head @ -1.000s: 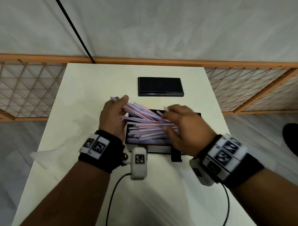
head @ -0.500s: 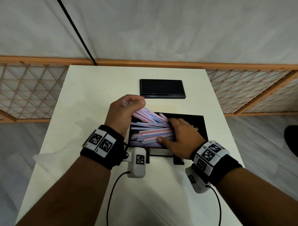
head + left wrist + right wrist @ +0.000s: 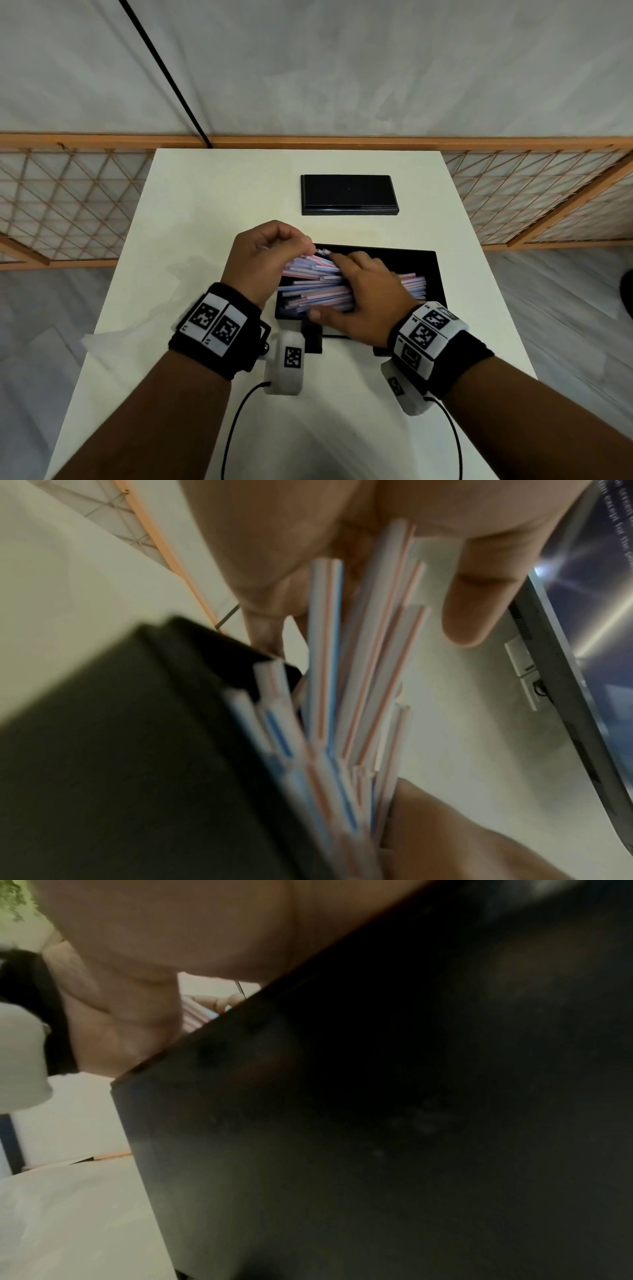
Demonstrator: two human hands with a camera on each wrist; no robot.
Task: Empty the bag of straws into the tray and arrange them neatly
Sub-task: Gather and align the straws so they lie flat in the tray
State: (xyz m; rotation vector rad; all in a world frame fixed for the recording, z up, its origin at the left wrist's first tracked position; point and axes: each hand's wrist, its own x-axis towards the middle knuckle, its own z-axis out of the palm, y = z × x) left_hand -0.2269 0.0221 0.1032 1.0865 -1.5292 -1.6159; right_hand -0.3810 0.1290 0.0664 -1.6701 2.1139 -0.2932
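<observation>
A black tray (image 3: pixel 424 270) sits mid-table, holding a pile of white straws (image 3: pixel 315 291) with pink and blue stripes, lying left to right. My left hand (image 3: pixel 274 250) is at the tray's left end, with its fingers curled round the straw ends. The left wrist view shows the straws (image 3: pixel 363 656) running between thumb and fingers against the palm, beside the tray wall (image 3: pixel 120 750). My right hand (image 3: pixel 363 291) lies across the pile, fingers on the far side and thumb on the near side. The tray's side (image 3: pixel 377 1123) fills the right wrist view. A clear bag (image 3: pixel 99 342) lies at the table's left edge.
A flat black lid (image 3: pixel 349 193) lies farther back on the white table (image 3: pixel 212 205). A wooden lattice rail (image 3: pixel 68 205) runs behind and beside the table. Cables trail from both wrist cameras toward the near edge. A monitor (image 3: pixel 589 615) shows in the left wrist view.
The straws fanned out over the tray's left edge; now they lie closer together inside it. My left hand moved right against their ends, and my right hand came down over the pile.
</observation>
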